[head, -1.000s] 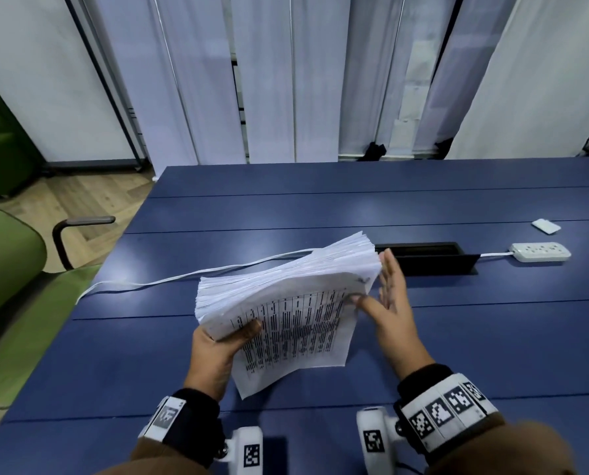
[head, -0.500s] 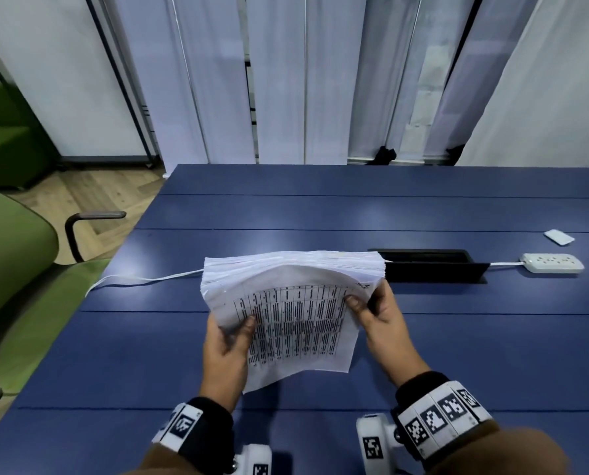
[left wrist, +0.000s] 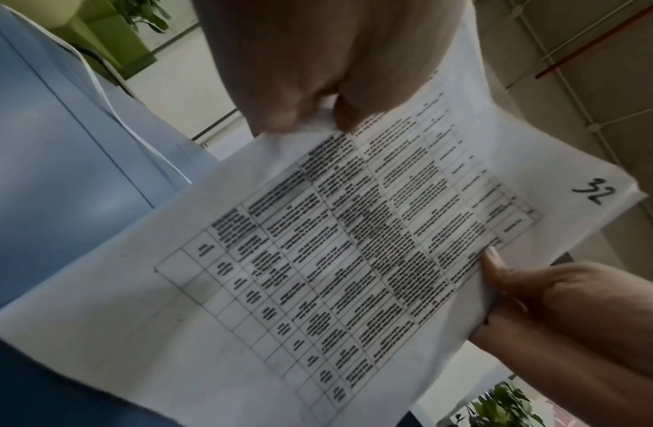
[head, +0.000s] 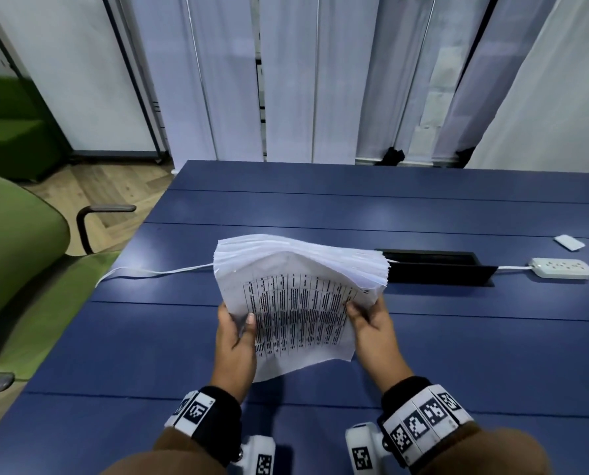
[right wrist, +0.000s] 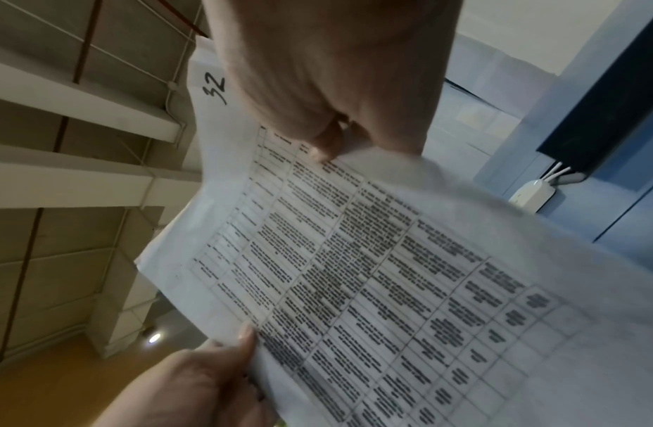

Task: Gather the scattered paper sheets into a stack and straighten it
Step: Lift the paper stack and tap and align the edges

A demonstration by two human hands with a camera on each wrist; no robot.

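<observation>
A thick stack of white paper sheets (head: 296,286) with a printed table on the near face is held up on edge above the blue table (head: 457,354). My left hand (head: 236,332) grips its left side, thumb on the printed face. My right hand (head: 366,315) grips the right side the same way. The top edges fan out and bow unevenly. In the left wrist view the printed sheet (left wrist: 354,260) carries a handwritten "32", with my left hand (left wrist: 317,115) pinching at the top. In the right wrist view my right hand (right wrist: 336,138) pinches the same sheet (right wrist: 372,274).
A black cable slot (head: 437,265) is set in the table behind the stack. A white power strip (head: 560,268) and a small white card (head: 569,242) lie at the right. A white cable (head: 156,271) runs left. A green chair (head: 15,269) stands at the left edge.
My right hand went from flat against the stack's right edge to gripping it. The stack turned level and rose, and its top edges now bow upward.
</observation>
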